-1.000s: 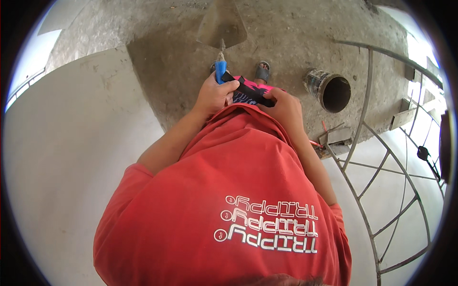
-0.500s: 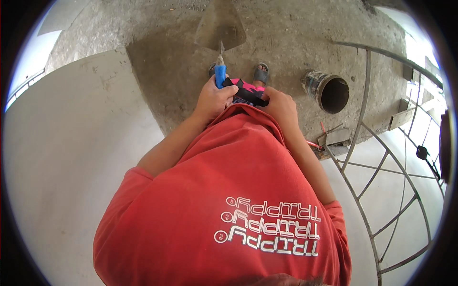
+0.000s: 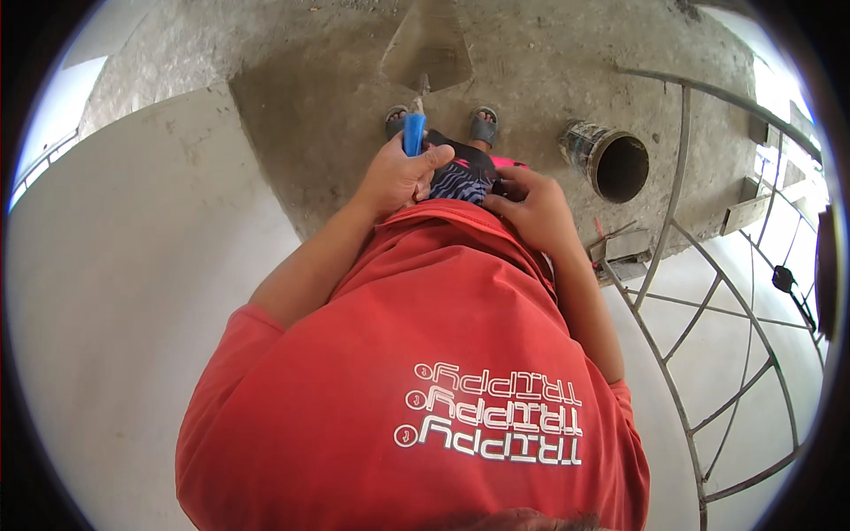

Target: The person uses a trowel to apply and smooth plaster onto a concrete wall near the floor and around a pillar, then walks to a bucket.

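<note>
My left hand (image 3: 395, 180) is closed around the blue handle of a trowel (image 3: 428, 53). Its wide, mud-coloured blade points away from me over the floor. At the front of my waist, my right hand (image 3: 534, 209) rests by the patterned shorts (image 3: 462, 180), with the thumb and forefinger apart; its other fingertips are partly hidden. Black and pink fabric of the shorts shows between the hands. The hem of my red shirt (image 3: 425, 292) hangs just below them.
A dirty bucket (image 3: 588, 149) lies with its dark mouth toward me, right of my sandalled feet (image 3: 483, 126). A metal scaffold frame (image 3: 682, 168) stands at the right. Board scraps (image 3: 624, 246) lie beside it. A large pale smooth surface (image 3: 150, 257) fills the left.
The black band that both hands held up has dropped from view between them. My right hand has loosened and shifted slightly right. The trowel has moved a little right.
</note>
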Demonstrator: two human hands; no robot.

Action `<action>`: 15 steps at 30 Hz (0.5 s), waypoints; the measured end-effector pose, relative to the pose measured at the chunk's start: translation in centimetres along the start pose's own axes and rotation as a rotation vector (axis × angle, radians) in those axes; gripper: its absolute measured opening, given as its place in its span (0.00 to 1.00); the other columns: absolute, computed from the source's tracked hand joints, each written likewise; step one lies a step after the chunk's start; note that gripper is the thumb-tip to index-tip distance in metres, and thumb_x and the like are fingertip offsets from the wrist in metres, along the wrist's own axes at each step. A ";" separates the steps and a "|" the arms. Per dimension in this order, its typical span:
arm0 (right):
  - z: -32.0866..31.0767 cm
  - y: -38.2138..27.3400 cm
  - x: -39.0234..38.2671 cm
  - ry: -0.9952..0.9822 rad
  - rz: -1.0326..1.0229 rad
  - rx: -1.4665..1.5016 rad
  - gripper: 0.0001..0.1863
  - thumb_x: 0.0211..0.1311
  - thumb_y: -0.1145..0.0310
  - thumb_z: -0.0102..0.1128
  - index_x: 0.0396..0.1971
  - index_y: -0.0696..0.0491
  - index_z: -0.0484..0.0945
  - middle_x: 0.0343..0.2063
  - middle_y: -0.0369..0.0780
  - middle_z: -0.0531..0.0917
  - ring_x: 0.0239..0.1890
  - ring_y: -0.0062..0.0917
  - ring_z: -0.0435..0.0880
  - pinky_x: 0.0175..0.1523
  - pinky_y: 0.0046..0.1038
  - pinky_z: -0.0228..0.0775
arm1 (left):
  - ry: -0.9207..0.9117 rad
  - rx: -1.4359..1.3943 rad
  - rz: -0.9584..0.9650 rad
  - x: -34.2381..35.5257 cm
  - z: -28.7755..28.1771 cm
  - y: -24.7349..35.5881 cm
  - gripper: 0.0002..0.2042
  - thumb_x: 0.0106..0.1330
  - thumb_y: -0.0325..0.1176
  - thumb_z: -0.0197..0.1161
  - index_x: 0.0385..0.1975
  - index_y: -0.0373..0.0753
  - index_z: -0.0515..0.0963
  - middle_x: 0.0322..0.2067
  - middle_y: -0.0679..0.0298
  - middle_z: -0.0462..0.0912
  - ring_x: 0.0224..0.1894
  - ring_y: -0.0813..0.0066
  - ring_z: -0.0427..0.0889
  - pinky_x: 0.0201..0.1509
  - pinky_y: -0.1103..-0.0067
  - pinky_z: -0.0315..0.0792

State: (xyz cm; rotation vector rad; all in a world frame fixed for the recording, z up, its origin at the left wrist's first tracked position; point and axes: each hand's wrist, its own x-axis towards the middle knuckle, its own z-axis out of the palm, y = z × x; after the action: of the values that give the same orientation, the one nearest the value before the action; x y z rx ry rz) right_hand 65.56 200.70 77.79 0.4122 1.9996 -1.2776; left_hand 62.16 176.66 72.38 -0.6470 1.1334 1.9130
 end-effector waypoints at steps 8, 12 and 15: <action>-2.5 2.2 1.0 0.039 0.343 0.854 0.15 0.76 0.58 0.57 0.47 0.54 0.84 0.42 0.35 0.87 0.39 0.21 0.85 0.42 0.25 0.80 | -0.034 0.170 0.043 0.7 0.9 -0.4 0.15 0.64 0.28 0.72 0.39 0.43 0.69 0.45 0.51 0.86 0.16 0.89 0.66 0.17 0.85 0.61; -2.7 5.6 0.9 0.047 0.397 1.066 0.18 0.78 0.56 0.54 0.49 0.54 0.83 0.37 0.34 0.85 0.35 0.22 0.84 0.40 0.26 0.79 | -0.035 0.026 -0.061 0.5 0.1 0.2 0.13 0.66 0.27 0.69 0.40 0.43 0.69 0.42 0.54 0.85 0.17 0.89 0.66 0.16 0.86 0.61; -2.5 6.4 1.1 0.158 0.390 1.174 0.20 0.78 0.54 0.53 0.52 0.55 0.81 0.33 0.35 0.84 0.31 0.22 0.82 0.37 0.26 0.77 | 0.005 -0.114 -0.106 0.7 -0.7 -0.5 0.11 0.68 0.28 0.67 0.40 0.43 0.69 0.39 0.58 0.84 0.17 0.89 0.65 0.16 0.87 0.61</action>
State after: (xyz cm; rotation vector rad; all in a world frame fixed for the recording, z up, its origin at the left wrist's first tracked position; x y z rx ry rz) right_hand 67.65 205.66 73.47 1.3842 0.9716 -2.0587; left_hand 62.25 176.45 71.32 -0.7593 0.9788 1.8959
